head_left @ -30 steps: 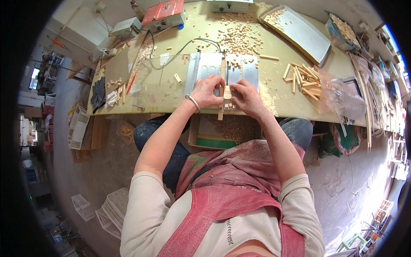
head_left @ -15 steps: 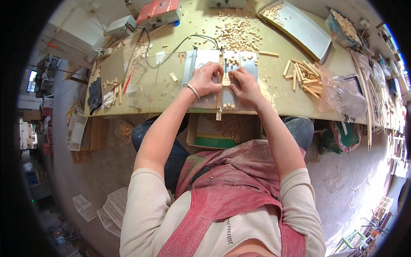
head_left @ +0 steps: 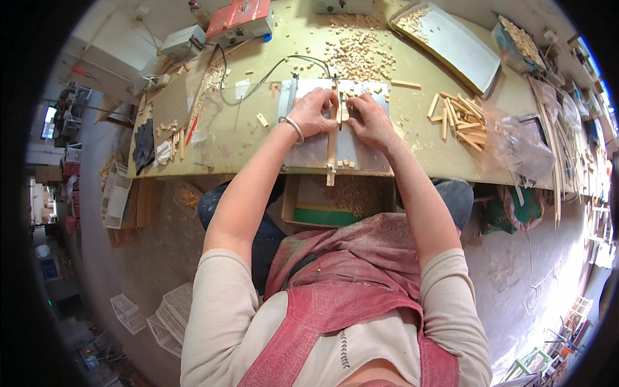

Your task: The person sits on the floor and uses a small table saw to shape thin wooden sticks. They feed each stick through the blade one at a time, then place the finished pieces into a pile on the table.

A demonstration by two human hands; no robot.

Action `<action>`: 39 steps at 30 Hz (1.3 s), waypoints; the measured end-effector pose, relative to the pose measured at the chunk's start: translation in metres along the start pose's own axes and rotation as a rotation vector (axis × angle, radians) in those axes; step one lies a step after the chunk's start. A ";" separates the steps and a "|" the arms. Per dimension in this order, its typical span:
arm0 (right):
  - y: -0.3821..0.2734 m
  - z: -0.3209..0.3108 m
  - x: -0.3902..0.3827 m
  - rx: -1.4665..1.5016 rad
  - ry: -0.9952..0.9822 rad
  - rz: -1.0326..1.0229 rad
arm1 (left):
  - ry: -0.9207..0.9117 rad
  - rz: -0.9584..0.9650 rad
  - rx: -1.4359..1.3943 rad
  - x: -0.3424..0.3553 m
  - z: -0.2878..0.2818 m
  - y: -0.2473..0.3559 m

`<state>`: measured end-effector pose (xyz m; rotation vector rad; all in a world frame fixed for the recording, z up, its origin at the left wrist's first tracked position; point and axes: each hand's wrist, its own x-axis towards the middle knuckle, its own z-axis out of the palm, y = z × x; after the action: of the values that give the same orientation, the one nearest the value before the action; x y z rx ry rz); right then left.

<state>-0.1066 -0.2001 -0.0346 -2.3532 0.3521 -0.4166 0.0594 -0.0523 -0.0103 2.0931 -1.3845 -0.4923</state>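
Both my hands work over a flat metal plate (head_left: pixel 306 151) on the bench. A narrow wooden strip (head_left: pixel 331 151) runs down its middle beside a dark, thin slot or blade (head_left: pixel 340 122). My left hand (head_left: pixel 313 113), a pale bangle at its wrist, has fingers and thumb closed at the left of the strip. My right hand (head_left: pixel 370 122) is closed from the right, thumb and fingertips together. A small pale wood block (head_left: pixel 344 115) sits between them at the fingertips; fingers partly hide it. Several cut blocks (head_left: pixel 346 163) lie at the plate's near edge.
Small cut blocks (head_left: pixel 361 51) are heaped beyond the plate. Wooden sticks (head_left: pixel 461 119) lie at right near a clear plastic bag (head_left: pixel 516 142). A tray (head_left: pixel 451 48) rests at far right, a red machine box (head_left: pixel 238 19) at far left. Below the bench edge stands an open box (head_left: pixel 316 215).
Both hands have moved slightly forward along the strip, away from my body, and the wood block between them has shifted the same way.
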 end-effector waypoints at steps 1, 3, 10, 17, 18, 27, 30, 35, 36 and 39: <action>0.001 0.000 -0.001 -0.014 -0.002 -0.012 | -0.020 0.013 0.061 -0.005 0.000 0.001; 0.003 -0.001 -0.007 -0.043 0.003 -0.036 | -0.021 0.072 0.114 -0.020 0.004 0.004; -0.016 -0.007 -0.054 -0.070 -0.008 -0.085 | -0.140 0.070 -0.088 -0.070 -0.004 0.022; -0.030 0.009 -0.063 -0.045 0.020 -0.107 | -0.012 0.005 -0.111 -0.060 0.009 0.017; -0.030 0.010 -0.063 -0.042 0.015 -0.103 | -0.021 0.013 -0.083 -0.059 0.010 0.019; -0.033 0.011 -0.065 -0.030 0.026 -0.098 | 0.009 0.045 0.019 -0.061 0.017 0.021; -0.036 0.009 -0.068 -0.008 0.089 -0.086 | 0.036 0.041 0.019 -0.061 0.019 0.021; -0.025 -0.004 -0.080 0.070 0.259 0.041 | 0.054 0.025 -0.043 -0.054 0.020 0.019; -0.024 -0.009 -0.083 0.078 0.300 0.047 | 0.051 0.020 -0.038 -0.054 0.019 0.020; -0.012 -0.026 -0.096 0.077 0.412 0.046 | 0.045 0.008 -0.041 -0.051 0.017 0.020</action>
<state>-0.2019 -0.1723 -0.0274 -2.1698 0.5684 -0.8795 0.0148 -0.0157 -0.0107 2.0521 -1.3457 -0.4632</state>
